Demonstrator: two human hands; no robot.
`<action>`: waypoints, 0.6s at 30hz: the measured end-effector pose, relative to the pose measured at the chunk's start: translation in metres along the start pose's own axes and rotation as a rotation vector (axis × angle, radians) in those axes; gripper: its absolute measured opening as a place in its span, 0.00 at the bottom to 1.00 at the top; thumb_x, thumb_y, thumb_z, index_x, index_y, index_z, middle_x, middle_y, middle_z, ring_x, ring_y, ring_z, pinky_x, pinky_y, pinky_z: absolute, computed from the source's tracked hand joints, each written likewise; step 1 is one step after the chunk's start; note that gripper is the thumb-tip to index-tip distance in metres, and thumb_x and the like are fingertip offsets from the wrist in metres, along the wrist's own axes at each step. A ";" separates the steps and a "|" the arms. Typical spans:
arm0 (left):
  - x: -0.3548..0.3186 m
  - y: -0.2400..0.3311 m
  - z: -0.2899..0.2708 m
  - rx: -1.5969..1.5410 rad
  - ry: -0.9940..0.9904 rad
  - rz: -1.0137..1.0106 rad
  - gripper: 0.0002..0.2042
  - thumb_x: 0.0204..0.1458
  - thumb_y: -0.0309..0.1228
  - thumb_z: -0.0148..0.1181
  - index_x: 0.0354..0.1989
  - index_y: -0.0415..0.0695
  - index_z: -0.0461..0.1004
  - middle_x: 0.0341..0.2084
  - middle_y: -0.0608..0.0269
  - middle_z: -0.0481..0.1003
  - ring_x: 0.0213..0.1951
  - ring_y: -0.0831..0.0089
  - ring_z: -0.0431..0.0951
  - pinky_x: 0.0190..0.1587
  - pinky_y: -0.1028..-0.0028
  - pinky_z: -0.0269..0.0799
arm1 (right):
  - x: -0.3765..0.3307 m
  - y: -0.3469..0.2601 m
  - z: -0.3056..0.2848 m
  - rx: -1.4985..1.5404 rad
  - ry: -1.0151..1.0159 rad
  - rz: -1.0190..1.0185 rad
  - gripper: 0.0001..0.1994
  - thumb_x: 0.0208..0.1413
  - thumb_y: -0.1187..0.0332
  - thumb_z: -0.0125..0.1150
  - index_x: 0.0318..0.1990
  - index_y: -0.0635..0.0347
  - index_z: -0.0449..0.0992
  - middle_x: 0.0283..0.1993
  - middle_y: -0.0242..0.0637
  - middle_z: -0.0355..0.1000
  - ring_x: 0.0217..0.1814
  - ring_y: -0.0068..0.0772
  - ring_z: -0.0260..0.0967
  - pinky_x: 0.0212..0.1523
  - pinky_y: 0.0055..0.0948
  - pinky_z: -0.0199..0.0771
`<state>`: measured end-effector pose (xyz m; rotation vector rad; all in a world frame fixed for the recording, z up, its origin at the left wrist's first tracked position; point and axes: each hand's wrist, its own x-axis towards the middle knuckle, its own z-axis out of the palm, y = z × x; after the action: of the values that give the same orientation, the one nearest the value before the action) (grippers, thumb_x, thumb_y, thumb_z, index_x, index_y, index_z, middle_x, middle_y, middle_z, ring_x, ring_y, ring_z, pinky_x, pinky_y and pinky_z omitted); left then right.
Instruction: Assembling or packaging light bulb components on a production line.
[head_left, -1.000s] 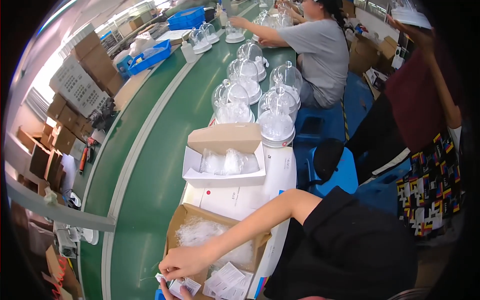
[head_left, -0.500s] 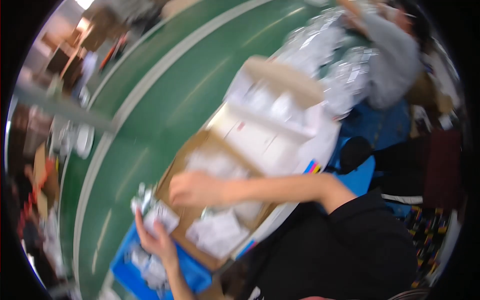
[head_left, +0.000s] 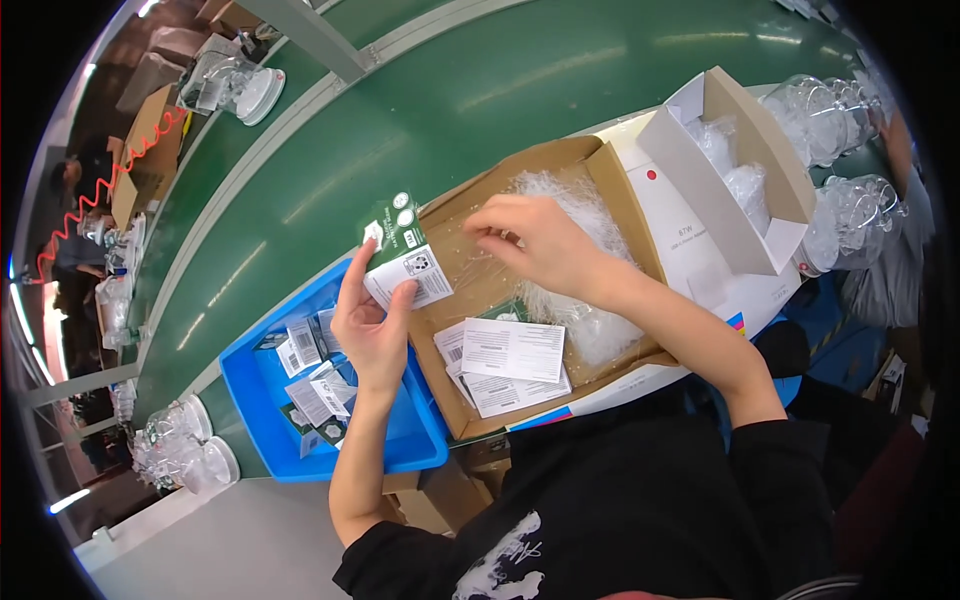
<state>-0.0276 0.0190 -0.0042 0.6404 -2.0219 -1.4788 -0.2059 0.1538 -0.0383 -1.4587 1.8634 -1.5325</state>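
My left hand (head_left: pixel 372 325) holds a small green and white printed card (head_left: pixel 408 262) between thumb and fingers, above the corner where a blue bin and a cardboard tray meet. My right hand (head_left: pixel 545 245) hovers over the cardboard tray (head_left: pixel 475 205), fingertips pinched together; whatever they grip is too fine to make out. Under and beyond that hand lies a tangle of clear thin plastic strands (head_left: pixel 575 195). White printed leaflets (head_left: pixel 512 350) lie in the tray's near part. Inside the blue bin (head_left: pixel 400 440) are several small cards or packets (head_left: pixel 318 395) with barcodes.
A white carton (head_left: pixel 715 170) with clear plastic bags stands right of the tray. Clear domed containers (head_left: pixel 825 120) stand at far right beside another person's arm (head_left: pixel 895 145). More clear domed containers (head_left: pixel 190 440) stand at left. A green conveyor surface (head_left: pixel 350 190) runs behind; a grey post (head_left: pixel 310 35) rises there.
The view has turned and is sharper. My left hand still holds a card, now more upright and facing the view. My right hand stays over the tray, its fingers pinched.
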 end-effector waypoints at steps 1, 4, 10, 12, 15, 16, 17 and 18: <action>-0.001 -0.001 0.000 0.003 -0.006 -0.002 0.28 0.50 0.16 0.60 0.61 0.33 0.60 0.45 0.54 0.74 0.44 0.73 0.76 0.47 0.76 0.73 | 0.000 -0.003 -0.003 -0.005 0.001 0.004 0.07 0.51 0.74 0.60 0.38 0.64 0.75 0.32 0.40 0.73 0.34 0.35 0.72 0.34 0.29 0.72; -0.005 -0.004 -0.001 -0.014 0.010 -0.016 0.22 0.49 0.16 0.62 0.55 0.33 0.67 0.42 0.55 0.76 0.42 0.74 0.77 0.45 0.77 0.74 | 0.002 -0.006 -0.006 0.012 -0.008 0.035 0.05 0.52 0.73 0.61 0.35 0.64 0.74 0.31 0.39 0.73 0.33 0.34 0.72 0.33 0.29 0.71; 0.000 -0.014 -0.002 0.044 -0.033 0.106 0.13 0.47 0.16 0.63 0.43 0.36 0.74 0.38 0.59 0.76 0.40 0.74 0.76 0.44 0.76 0.71 | 0.004 -0.008 -0.011 -0.014 -0.017 0.017 0.04 0.53 0.72 0.60 0.34 0.64 0.74 0.30 0.38 0.73 0.30 0.33 0.71 0.30 0.27 0.70; 0.005 -0.016 -0.006 0.204 -0.042 0.237 0.12 0.47 0.17 0.64 0.41 0.37 0.74 0.38 0.59 0.76 0.40 0.74 0.76 0.45 0.76 0.71 | 0.004 -0.008 -0.010 -0.020 -0.014 0.005 0.04 0.53 0.72 0.60 0.34 0.64 0.75 0.29 0.37 0.73 0.29 0.32 0.71 0.30 0.27 0.69; 0.008 -0.014 -0.005 0.372 -0.003 0.392 0.10 0.48 0.18 0.63 0.38 0.37 0.74 0.37 0.59 0.76 0.40 0.75 0.75 0.45 0.76 0.70 | 0.005 -0.007 -0.008 0.058 0.002 0.028 0.04 0.53 0.73 0.60 0.34 0.64 0.75 0.29 0.37 0.74 0.29 0.27 0.71 0.30 0.25 0.69; 0.009 -0.013 -0.004 0.381 0.045 0.411 0.09 0.49 0.19 0.63 0.38 0.37 0.73 0.37 0.59 0.76 0.39 0.75 0.74 0.45 0.77 0.70 | 0.004 -0.006 -0.006 0.081 0.016 0.039 0.04 0.53 0.74 0.60 0.34 0.64 0.75 0.29 0.37 0.74 0.29 0.26 0.71 0.29 0.24 0.70; 0.007 -0.012 -0.003 0.379 0.044 0.418 0.09 0.49 0.19 0.63 0.38 0.37 0.73 0.37 0.59 0.76 0.39 0.75 0.74 0.45 0.77 0.70 | 0.003 -0.006 -0.006 0.103 0.033 0.049 0.04 0.53 0.74 0.59 0.35 0.64 0.75 0.28 0.37 0.74 0.29 0.24 0.71 0.29 0.23 0.70; 0.002 -0.011 -0.003 0.184 0.021 0.233 0.09 0.50 0.19 0.62 0.39 0.36 0.72 0.36 0.60 0.75 0.39 0.76 0.74 0.44 0.77 0.70 | 0.004 -0.007 -0.007 0.099 0.038 0.045 0.04 0.53 0.74 0.59 0.35 0.64 0.75 0.28 0.37 0.74 0.29 0.24 0.71 0.29 0.23 0.70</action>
<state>-0.0261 0.0120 -0.0137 0.4708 -2.1503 -1.1579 -0.2096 0.1553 -0.0284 -1.3443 1.8009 -1.6178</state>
